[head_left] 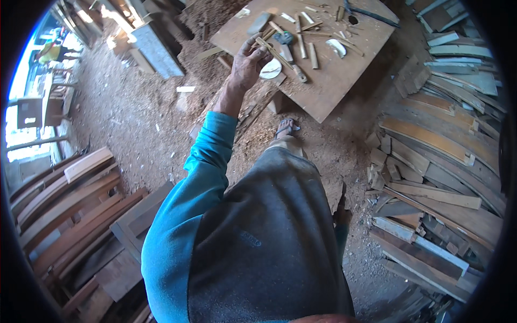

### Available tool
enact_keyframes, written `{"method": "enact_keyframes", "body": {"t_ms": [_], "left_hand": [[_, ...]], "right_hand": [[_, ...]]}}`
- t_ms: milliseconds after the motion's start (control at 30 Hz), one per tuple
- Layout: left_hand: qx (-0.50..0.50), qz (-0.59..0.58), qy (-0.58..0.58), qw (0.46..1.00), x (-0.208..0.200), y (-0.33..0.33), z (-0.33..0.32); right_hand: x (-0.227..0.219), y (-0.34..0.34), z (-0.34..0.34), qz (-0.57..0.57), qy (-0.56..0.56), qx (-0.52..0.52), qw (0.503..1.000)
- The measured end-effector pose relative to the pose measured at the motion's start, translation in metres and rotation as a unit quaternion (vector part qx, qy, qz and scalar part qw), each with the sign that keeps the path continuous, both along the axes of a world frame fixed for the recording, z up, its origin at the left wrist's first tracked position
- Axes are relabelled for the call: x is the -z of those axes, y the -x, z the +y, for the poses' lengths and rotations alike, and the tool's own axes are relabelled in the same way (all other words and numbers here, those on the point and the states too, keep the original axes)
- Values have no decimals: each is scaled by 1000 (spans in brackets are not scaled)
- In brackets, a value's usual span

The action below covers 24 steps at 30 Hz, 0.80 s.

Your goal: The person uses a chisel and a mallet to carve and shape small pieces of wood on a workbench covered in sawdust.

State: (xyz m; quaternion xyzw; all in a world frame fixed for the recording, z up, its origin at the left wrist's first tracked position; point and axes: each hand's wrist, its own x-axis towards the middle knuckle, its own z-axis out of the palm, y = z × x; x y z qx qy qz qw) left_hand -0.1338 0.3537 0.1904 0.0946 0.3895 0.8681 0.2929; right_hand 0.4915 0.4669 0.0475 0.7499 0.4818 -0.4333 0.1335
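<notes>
My left hand [249, 63] reaches over the near left edge of a brown wooden table [334, 81]. Its fingers are closed on a thin wooden strip [273, 51] that slants down to the right. Just past the fingers lie a blue-and-dark rounded object [283, 37] and a grey block [259, 24]. A white round piece [271, 69] sits beside the wrist at the table's edge. Low at my right side, in shadow, hangs my right hand [342, 216]; a narrow dark shape rises by it, and its fingers are too dark to make out.
Several loose wood sticks [313, 55], a white curved piece [336, 48] and a long dark tool [371, 15] lie on the table. Stacked boards [431, 137] line the right; more planks [81, 210] stand at left. Sawdust covers the floor [142, 121]. A person [51, 51] is far left.
</notes>
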Motion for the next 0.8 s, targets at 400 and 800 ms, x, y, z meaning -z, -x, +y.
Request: {"method": "enact_keyframes", "body": {"t_ms": [400,800], "left_hand": [[-14,-6,18,1000,-30,-74,-136],[28,-66,43,996,9,-83,-235]], "right_hand": [[114,-72,-87,-48,9,-338,940],[107,32,-182,159,-37,-33,986]]}}
